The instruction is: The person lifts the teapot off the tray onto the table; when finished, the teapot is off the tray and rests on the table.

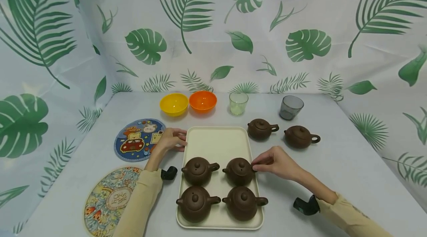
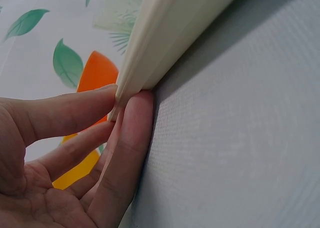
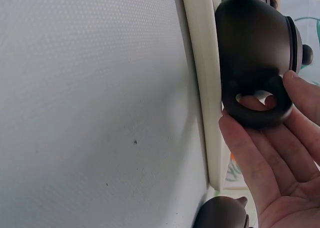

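Observation:
A cream rectangular tray (image 1: 218,142) lies lengthwise in front of me. On its near half stand dark brown teapots in two rows of two, lids on and handles to the right. My right hand (image 1: 278,163) pinches the handle of the upper right teapot (image 1: 238,173), thumb on top of the loop (image 3: 257,117) and fingers behind it. That teapot sits at the tray's right rim. At the tray's left rim (image 2: 150,43), my left hand (image 1: 169,141) grips the edge between thumb and fingers. The upper left teapot (image 1: 197,172) is the nearest one to it.
Two more teapots (image 1: 260,130) (image 1: 300,137) stand right of the tray. Behind are a yellow bowl (image 1: 174,105), an orange bowl (image 1: 202,102), a greenish glass (image 1: 238,104) and a grey glass (image 1: 291,108). Two round mats, blue (image 1: 133,142) and floral (image 1: 103,196), lie left.

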A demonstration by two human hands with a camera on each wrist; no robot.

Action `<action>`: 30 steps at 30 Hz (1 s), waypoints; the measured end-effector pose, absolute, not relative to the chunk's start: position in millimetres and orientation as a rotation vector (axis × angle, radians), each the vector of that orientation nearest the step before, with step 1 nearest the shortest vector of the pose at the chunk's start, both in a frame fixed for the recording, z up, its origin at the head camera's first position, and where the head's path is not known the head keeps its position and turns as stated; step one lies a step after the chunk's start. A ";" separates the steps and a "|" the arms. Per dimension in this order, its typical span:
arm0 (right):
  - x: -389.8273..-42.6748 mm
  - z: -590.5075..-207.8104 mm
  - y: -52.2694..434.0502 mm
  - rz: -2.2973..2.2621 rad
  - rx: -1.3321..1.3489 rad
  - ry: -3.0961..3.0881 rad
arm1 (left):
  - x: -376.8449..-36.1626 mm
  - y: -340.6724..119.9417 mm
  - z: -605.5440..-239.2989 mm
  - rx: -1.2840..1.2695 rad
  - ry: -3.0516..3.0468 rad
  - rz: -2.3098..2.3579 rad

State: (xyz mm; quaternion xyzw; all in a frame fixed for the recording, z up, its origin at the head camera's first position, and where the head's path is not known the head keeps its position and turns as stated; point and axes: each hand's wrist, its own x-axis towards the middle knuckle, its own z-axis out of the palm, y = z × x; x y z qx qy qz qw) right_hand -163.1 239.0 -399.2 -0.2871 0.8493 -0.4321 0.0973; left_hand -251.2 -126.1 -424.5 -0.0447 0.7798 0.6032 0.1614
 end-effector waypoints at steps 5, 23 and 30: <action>-163.0 -398.2 236.8 -1.271 -0.861 2.535 | -251.9 -126.5 -425.0 -0.144 2.229 1.718; -167.5 -385.9 277.9 -1.354 -0.958 2.528 | -252.7 -126.1 -425.0 -0.136 2.219 1.713; -163.6 -376.4 330.6 -1.334 -0.835 2.594 | -253.1 -125.6 -423.9 -0.137 2.224 1.698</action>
